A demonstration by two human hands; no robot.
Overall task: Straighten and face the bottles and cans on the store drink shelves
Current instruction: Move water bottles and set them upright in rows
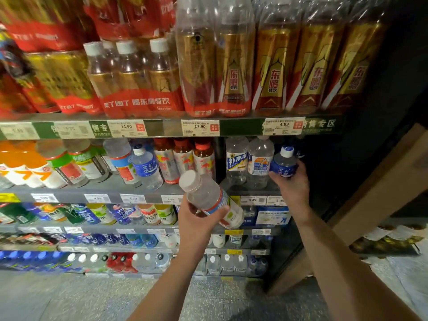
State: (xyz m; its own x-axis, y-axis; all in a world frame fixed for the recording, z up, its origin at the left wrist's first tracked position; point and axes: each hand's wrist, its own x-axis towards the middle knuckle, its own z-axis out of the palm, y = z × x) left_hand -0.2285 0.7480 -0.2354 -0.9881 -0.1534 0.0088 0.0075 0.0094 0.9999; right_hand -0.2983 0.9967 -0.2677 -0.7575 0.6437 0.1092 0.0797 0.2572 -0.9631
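Note:
My left hand [199, 218] grips a clear bottle with a white cap [208, 196], tilted up to the left in front of the second shelf's edge. My right hand [293, 181] holds a small blue-labelled water bottle [283, 162] from below at the right end of the second shelf [104, 192], beside two clear bottles [249, 162] that stand upright. Farther left on that shelf stand red-capped tea bottles [185, 158], another blue-labelled water bottle [147, 167] and green- and orange-labelled drinks [76, 163].
The top shelf [162, 127] carries shrink-wrapped packs of golden energy drink [273, 66]. Lower shelves [129, 230] hold rows of small bottles and cans. A brown cardboard box [382, 186] leans at the right of the dark shelf end. Speckled floor lies below.

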